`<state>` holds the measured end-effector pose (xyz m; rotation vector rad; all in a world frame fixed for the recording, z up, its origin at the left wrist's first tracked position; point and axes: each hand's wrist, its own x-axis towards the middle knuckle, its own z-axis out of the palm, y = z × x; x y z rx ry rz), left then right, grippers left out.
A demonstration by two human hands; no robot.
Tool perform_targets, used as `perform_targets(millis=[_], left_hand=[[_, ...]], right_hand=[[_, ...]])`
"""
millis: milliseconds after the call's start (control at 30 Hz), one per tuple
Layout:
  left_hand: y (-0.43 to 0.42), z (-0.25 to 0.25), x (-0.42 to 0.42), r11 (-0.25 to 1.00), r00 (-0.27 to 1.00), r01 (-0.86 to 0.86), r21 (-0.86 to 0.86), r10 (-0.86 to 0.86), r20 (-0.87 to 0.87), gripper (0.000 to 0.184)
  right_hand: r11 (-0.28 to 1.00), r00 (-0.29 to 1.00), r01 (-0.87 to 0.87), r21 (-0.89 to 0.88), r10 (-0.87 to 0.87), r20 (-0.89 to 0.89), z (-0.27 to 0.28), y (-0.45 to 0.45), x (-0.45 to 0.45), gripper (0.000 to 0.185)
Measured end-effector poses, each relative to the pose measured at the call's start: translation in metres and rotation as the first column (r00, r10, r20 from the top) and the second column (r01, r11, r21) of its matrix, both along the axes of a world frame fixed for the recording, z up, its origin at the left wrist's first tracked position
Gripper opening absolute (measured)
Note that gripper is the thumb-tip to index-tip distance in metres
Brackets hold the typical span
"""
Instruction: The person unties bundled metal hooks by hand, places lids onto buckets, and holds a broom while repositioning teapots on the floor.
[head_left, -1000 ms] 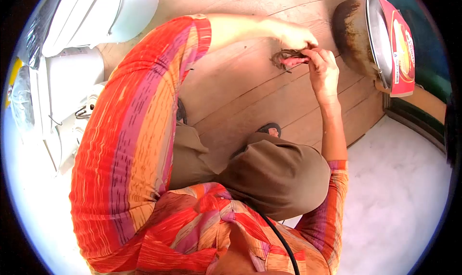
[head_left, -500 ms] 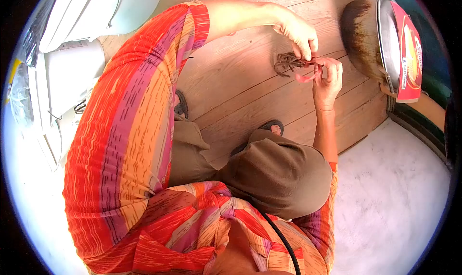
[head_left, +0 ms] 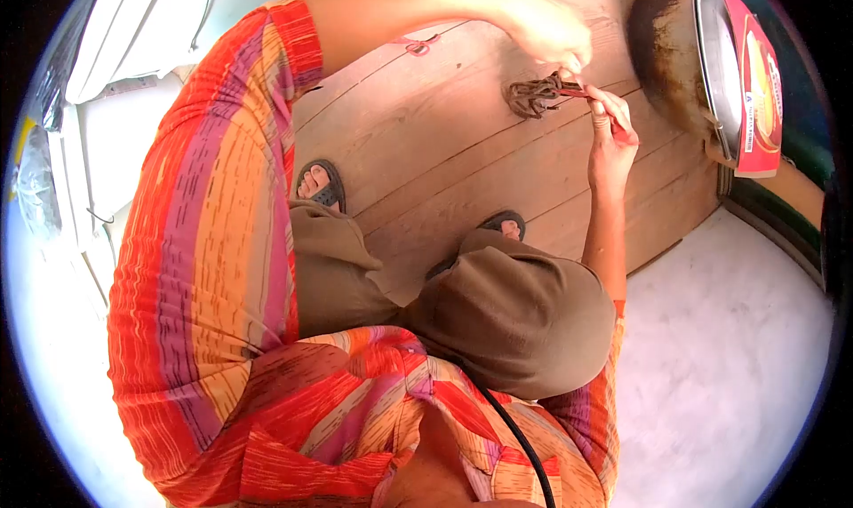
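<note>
A small bundle of brown, cord-like strands (head_left: 530, 97) hangs above the wooden floor, its loose loops to the left. My left hand (head_left: 544, 33) comes in from above, closed, its fingertips pinching at the right end of the bundle. On the right, my right hand (head_left: 609, 139) is closed on a flat red strip (head_left: 573, 91), which runs from the bundle to my fingers. More red shows beside my right palm. Whether the strip is wrapped around the strands or only laid against them, I cannot tell.
A soot-stained metal pot (head_left: 662, 55) stands at the right, with a red printed box panel (head_left: 760, 91) against its rim. A thin pink loop (head_left: 418, 44) lies on the floorboards. White containers (head_left: 142, 42) stand at the upper left. My sandalled feet (head_left: 322, 185) are below.
My left hand has moved up slightly, and the strands hang a little higher. The loose red loop below the bundle is now drawn towards my right hand.
</note>
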<state>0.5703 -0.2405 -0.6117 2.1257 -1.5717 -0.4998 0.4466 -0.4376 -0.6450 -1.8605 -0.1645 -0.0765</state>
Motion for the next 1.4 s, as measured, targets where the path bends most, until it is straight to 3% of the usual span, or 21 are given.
perform_targets(millis=[67,100,167,267,333,400,433,567,600,633,733,800,867,1000,1067,1133,1200,1267,1333,1367,1400], left_hand=[[0.019,-0.002,-0.006,0.996,0.994,0.065,-0.056,-0.070,-0.087,0.022],[0.024,-0.007,-0.007,0.996,0.993,0.068,-0.055,-0.073,-0.088,0.022],[0.037,-0.025,-0.006,0.992,0.970,-0.032,0.123,0.060,-0.235,0.018],[0.062,-0.060,-0.010,0.980,0.914,-0.141,0.139,0.183,-0.363,0.022],[0.057,-0.020,-0.016,0.961,0.915,-0.119,0.248,0.203,-0.348,0.024],[0.046,-0.004,-0.012,0.956,0.921,-0.217,0.196,0.267,-0.283,0.022],[0.038,-0.008,-0.009,0.952,0.977,-0.192,-0.240,0.163,-0.134,0.021],[0.012,-0.018,-0.014,0.933,0.961,-0.259,-0.250,0.223,-0.163,0.025],[0.005,-0.016,-0.021,0.906,0.823,-0.377,-0.191,0.233,-0.519,0.027],[0.000,-0.016,-0.026,0.881,0.562,-0.465,-0.092,0.213,-0.799,0.029],[-0.007,-0.021,-0.031,0.873,0.457,-0.485,-0.050,0.204,-0.866,0.033],[-0.009,-0.022,-0.032,0.878,0.506,-0.478,-0.037,0.241,-0.828,0.030],[-0.011,-0.020,-0.029,0.956,0.796,-0.295,-0.007,0.242,-0.555,0.029],[-0.013,-0.024,-0.024,0.941,0.913,-0.320,-0.109,0.275,-0.303,0.028],[-0.010,-0.010,-0.020,0.949,0.912,-0.312,-0.035,0.289,-0.289,0.027],[-0.010,-0.010,-0.016,0.950,0.900,-0.309,-0.049,0.275,-0.337,0.026],[-0.008,-0.012,-0.012,0.950,0.897,-0.309,-0.046,0.275,-0.347,0.025],[-0.008,-0.018,-0.010,0.936,0.906,-0.346,-0.061,0.316,-0.282,0.024],[-0.005,-0.008,-0.016,0.943,0.906,-0.332,0.022,0.325,-0.269,0.024],[-0.005,-0.012,-0.018,0.900,0.793,-0.436,-0.004,0.382,-0.474,0.025],[-0.005,-0.015,-0.021,0.844,0.638,-0.536,-0.006,0.401,-0.657,0.027]], right_hand=[[0.997,1.000,0.015,-0.079,-0.013,0.020,-0.016,-0.012,-0.001,0.018],[0.995,0.992,0.095,0.031,-0.092,-0.085,-0.020,-0.015,-0.002,0.017],[0.942,0.933,0.285,0.178,-0.230,-0.275,-0.042,-0.034,-0.005,0.019],[0.896,0.861,0.357,0.263,-0.206,-0.464,-0.057,-0.051,-0.021,0.020],[0.874,0.844,0.412,0.260,-0.258,-0.469,-0.040,-0.038,-0.019,0.021],[0.939,0.965,0.227,0.258,-0.183,-0.187,-0.021,-0.030,-0.016,0.021],[0.966,0.962,0.214,0.143,-0.184,-0.200,-0.013,-0.025,-0.012,0.019],[0.999,0.994,0.037,-0.006,-0.038,-0.104,0.004,-0.009,0.003,0.016],[0.999,0.994,0.033,-0.007,-0.033,-0.104,0.006,-0.007,0.005,0.016],[0.999,0.993,0.036,0.022,-0.033,-0.111,0.007,-0.004,0.008,0.016],[0.995,0.987,0.060,0.078,-0.048,-0.151,0.009,0.002,0.012,0.019],[0.990,0.981,0.093,0.103,-0.074,-0.180,0.010,0.004,0.015,0.022],[0.968,0.962,0.154,0.198,-0.101,-0.252,0.012,0.006,0.018,0.021],[0.975,0.979,0.086,0.206,-0.044,-0.199,0.001,0.007,0.023,0.019],[0.884,0.969,0.209,0.419,-0.131,-0.208,0.005,0.014,0.022,0.021],[0.911,0.969,0.199,0.362,-0.129,-0.210,-0.009,0.017,0.020,0.023],[0.982,0.959,-0.053,0.183,0.101,-0.265,-0.033,0.020,0.023,0.023],[0.976,0.956,-0.024,0.217,0.086,-0.281,-0.043,0.026,0.027,0.022],[1.000,0.971,-0.015,0.005,0.015,-0.240,-0.045,0.024,0.036,0.019],[0.979,1.000,-0.015,-0.202,0.014,-0.008,-0.059,0.016,0.040,0.014],[0.980,1.000,-0.007,-0.201,0.006,-0.005,-0.062,0.016,0.040,0.014]])
